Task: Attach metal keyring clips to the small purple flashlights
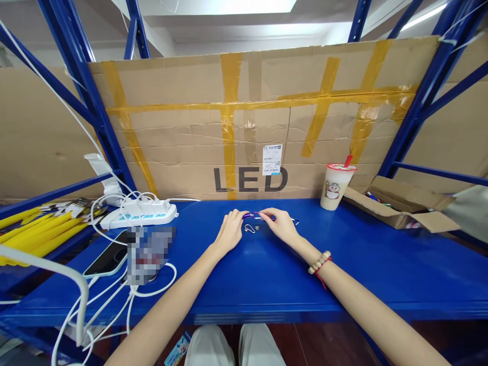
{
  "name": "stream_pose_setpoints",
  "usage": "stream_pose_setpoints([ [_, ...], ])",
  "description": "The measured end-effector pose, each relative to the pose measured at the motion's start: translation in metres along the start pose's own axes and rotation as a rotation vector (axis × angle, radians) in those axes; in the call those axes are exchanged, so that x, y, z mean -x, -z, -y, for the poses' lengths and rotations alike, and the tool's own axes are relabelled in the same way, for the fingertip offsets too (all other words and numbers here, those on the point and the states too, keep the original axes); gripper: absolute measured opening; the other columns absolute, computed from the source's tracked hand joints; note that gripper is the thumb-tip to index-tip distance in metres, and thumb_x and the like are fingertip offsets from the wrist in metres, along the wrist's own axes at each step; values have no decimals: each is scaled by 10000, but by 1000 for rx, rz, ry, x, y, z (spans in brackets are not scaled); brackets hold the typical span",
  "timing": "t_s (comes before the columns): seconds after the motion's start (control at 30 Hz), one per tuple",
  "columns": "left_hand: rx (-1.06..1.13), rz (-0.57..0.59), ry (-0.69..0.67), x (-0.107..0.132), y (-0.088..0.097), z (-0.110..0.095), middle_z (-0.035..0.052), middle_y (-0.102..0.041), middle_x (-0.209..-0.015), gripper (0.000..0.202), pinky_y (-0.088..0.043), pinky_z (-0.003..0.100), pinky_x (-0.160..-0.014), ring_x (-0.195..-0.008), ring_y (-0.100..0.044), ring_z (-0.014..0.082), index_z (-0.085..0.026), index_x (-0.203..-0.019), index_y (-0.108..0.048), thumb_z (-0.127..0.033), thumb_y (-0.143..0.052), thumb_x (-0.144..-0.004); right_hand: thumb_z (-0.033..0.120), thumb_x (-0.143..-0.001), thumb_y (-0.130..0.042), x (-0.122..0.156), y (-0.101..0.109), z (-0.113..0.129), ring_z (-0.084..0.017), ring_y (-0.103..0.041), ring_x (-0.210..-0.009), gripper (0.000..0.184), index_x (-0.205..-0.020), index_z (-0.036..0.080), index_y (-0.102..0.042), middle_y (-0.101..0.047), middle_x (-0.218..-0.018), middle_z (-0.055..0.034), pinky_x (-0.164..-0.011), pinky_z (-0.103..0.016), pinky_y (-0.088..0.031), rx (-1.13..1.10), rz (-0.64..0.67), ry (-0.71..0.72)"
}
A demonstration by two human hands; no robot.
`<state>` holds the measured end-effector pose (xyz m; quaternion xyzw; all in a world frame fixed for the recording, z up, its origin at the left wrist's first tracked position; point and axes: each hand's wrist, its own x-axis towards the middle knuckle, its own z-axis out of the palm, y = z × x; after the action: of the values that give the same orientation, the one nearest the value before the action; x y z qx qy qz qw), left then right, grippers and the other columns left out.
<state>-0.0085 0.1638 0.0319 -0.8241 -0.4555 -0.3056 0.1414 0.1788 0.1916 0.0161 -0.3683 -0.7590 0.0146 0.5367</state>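
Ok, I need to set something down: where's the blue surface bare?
A broad patch between the right arm and the open box; another between both arms, nearer the front edge. Crowded: the left end, with power strip, phone and cables.

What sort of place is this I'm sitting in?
Possibly a storeroom or small workshop: the work surface is a blue metal shelf between rack posts, a taped cardboard panel marked "LED" stands behind it, and a white power strip sits at the left.
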Motion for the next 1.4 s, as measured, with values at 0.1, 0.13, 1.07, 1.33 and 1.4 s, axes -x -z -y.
stream_pose_setpoints([
  [0.1, -6, -38, 50, 1, 3, -6, 48, -546, -1028, 260, -343, 352, -843, -954, -465, 198, -193, -1096, -486, -320, -342, -921, 341, -875, -448, 1, -3, 8, -150, -597, -685, 273, -917, 171, -657, -673, -790, -36, -666, -269, -460, -146, 32, 16],
  [0.13, -15, -45, 69, 1, 4, -7, 45, -556, -994, 272, -345, 357, -830, -935, -470, 203, -186, -1034, -502, -381, -359, -910, 343, -878, -440, 2, -4, 11, -150, -597, -705, 284, -945, 168, -654, -672, -823, -43, -677, -271, -463, -177, 50, 36],
  [1.07, 148, 120, 44, 3, 9, -6, 14, -599, -815, 332, -386, 243, -683, -765, -565, 148, -204, -803, -477, -350, -212, -942, 334, -927, -366, 8, -3, 18, -133, -461, -618, 326, -754, 152, -574, -517, -670, -35, -596, -244, -349, 165, 246, 393],
  [1.33, 311, 103, 29, 0, 4, -6, -11, -541, -732, 295, -383, 229, -644, -675, -521, 123, -203, -829, -441, -386, -234, -933, 359, -932, -338, 3, -1, 20, -153, -503, -689, 356, -878, 146, -618, -554, -721, -60, -657, -268, -404, 56, 137, 318],
  [1.4, 403, 110, 31, 0, 3, -7, -32, -509, -655, 259, -375, 219, -602, -599, -497, 111, -206, -901, -439, -379, -249, -931, 359, -930, -339, 1, 1, 18, -164, -516, -724, 352, -968, 145, -616, -563, -764, -72, -687, -282, -421, 49, 83, 288],
])
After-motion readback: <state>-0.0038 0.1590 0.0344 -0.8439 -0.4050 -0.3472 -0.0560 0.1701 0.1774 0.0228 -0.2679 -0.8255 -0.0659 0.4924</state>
